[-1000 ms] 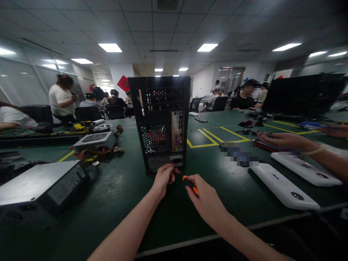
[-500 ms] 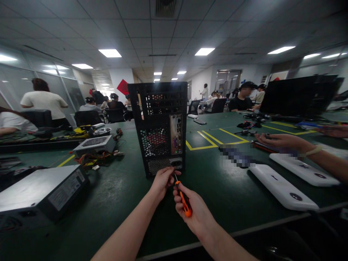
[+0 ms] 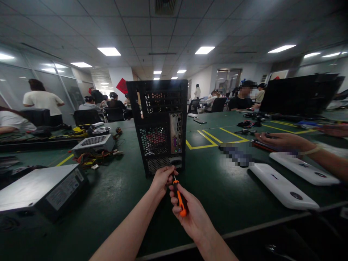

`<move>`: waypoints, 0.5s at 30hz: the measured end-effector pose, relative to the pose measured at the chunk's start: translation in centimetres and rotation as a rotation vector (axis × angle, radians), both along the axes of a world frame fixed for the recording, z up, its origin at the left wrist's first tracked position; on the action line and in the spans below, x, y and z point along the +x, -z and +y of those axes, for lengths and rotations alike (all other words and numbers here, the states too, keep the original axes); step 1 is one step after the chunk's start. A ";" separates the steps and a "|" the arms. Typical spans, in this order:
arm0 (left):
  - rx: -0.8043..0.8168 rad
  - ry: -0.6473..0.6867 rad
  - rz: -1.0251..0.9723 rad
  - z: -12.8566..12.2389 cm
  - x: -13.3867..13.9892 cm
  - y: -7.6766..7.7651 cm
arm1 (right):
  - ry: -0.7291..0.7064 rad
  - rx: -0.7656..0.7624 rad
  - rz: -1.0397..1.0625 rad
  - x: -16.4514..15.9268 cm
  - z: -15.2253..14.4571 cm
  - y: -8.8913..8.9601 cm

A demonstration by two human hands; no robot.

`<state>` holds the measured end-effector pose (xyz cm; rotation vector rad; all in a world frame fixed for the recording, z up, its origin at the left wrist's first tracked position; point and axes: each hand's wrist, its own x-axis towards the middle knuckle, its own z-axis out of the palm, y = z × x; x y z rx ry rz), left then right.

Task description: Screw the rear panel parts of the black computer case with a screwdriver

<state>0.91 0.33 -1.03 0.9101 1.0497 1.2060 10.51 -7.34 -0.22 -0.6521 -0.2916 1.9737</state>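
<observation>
A black computer case [image 3: 163, 121] stands upright in front of me, its back with ports and mesh facing me. Low at its rear sits a power supply with a perforated grille [image 3: 156, 165]. My right hand [image 3: 190, 210] is wrapped round an orange and black screwdriver [image 3: 181, 203], its shaft angled up toward the case's bottom edge. Just left of the shaft, my left hand [image 3: 162, 178] has its fingers pinched together by the screwdriver's tip, close to the power supply. Whatever those fingertips hold, if anything, is hidden.
On the left lie a large silver power supply [image 3: 40, 188] and a smaller one [image 3: 94, 143] with bundled cables. White devices [image 3: 282, 186] lie at right, near another person's hand [image 3: 288, 142]. Yellow tape [image 3: 202, 146] marks the green table [image 3: 116, 195]. A black monitor [image 3: 299, 94] stands far right.
My right hand and the screwdriver have shifted slightly left, closer to my left hand, and the screwdriver stands a little more upright. My left hand stays at the case's lower edge.
</observation>
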 end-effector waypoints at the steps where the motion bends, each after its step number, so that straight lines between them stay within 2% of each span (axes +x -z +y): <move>1: -0.014 0.001 0.016 -0.1 0.0 -0.1 | -0.017 -0.007 0.018 0.1 0.0 0.0; 5: -0.039 0.041 -0.033 -0.3 -0.2 -0.4 | -0.013 0.009 0.078 0.2 0.2 0.1; 8: -0.025 0.042 -0.048 -0.2 -0.3 -0.3 | 0.032 -0.007 0.045 0.1 0.0 0.4; 11: -0.008 0.029 -0.012 0.0 -0.2 -0.1 | 0.082 0.067 -0.016 -0.2 -0.4 0.5; 15: -0.019 0.035 0.031 0.0 -0.3 -0.1 | 0.050 0.126 -0.034 -0.3 -0.8 0.6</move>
